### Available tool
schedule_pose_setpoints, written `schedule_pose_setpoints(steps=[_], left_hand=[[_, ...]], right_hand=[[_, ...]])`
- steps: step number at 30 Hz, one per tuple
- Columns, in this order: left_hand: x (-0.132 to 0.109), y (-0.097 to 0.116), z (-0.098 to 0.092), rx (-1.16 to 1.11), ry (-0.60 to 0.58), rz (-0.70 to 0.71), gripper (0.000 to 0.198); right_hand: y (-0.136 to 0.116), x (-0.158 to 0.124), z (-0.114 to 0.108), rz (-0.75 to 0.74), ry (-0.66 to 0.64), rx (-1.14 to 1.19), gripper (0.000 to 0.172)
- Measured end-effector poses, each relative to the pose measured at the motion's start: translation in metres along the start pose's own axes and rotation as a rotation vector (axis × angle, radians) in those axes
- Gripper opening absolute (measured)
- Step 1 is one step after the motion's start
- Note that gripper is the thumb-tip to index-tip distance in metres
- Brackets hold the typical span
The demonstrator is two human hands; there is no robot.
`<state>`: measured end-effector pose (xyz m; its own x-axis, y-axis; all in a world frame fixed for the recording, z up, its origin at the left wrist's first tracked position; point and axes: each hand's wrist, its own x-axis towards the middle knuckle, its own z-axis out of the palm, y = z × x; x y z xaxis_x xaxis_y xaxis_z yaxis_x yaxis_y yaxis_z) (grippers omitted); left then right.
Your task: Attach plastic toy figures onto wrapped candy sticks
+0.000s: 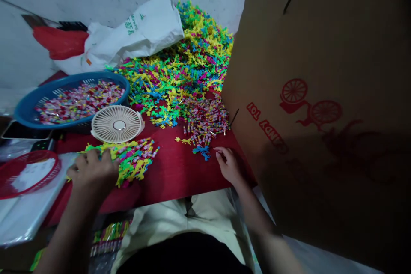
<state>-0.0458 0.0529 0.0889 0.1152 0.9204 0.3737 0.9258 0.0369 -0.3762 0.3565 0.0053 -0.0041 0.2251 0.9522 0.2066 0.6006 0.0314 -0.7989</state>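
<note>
My left hand [94, 170] rests palm down over the left part of a small heap of plastic toy figures [136, 167] in yellow, green, blue and pink. Its fingers are spread; the tips are partly hidden. Several wrapped candy tubes [150, 147] lie at that heap's right end. My right hand [228, 165] hovers near the cardboard box, thumb and forefinger apart, with nothing visible between them. Just left of it is a blue toy figure [201, 152], with a yellow toy figure [183, 140] farther left. Beyond them is a pile of wrapped candy tubes [207, 115].
A big mound of toy figures [202, 51] rises at the back beside a white sack [150, 25]. At left stand a blue basket [22, 109] of wrapped candies, a small fan [118, 125] and a red basket [57, 171]. A tall cardboard box [308, 51] walls the right side.
</note>
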Motion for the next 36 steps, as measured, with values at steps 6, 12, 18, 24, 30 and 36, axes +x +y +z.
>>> schedule_pose_setpoints(steps=[6,12,18,24,30,36], left_hand=[[-0.001,0.095,-0.027,-0.593,0.011,0.226,0.042],[0.006,0.221,-0.031,-0.979,-0.328,0.357,0.041],[-0.002,0.216,-0.007,-1.14,-0.341,0.259,0.026],[-0.012,0.179,-0.01,-1.385,-0.308,0.056,0.015],[-0.027,0.154,-0.046,-2.204,-0.62,-0.502,0.043],[-0.034,0.145,-0.078,-2.329,-0.715,-0.578,0.047]], right_hand=[[0.003,0.048,0.031,0.218,0.011,-0.215,0.035],[-0.018,0.1,0.044,0.411,-0.134,-0.471,0.052],[-0.029,0.1,0.046,0.401,-0.261,-0.539,0.035],[-0.019,0.075,0.027,0.318,-0.266,-0.418,0.023],[-0.015,0.03,0.002,0.214,-0.246,-0.09,0.014],[-0.061,-0.036,-0.012,0.04,-0.317,0.481,0.037]])
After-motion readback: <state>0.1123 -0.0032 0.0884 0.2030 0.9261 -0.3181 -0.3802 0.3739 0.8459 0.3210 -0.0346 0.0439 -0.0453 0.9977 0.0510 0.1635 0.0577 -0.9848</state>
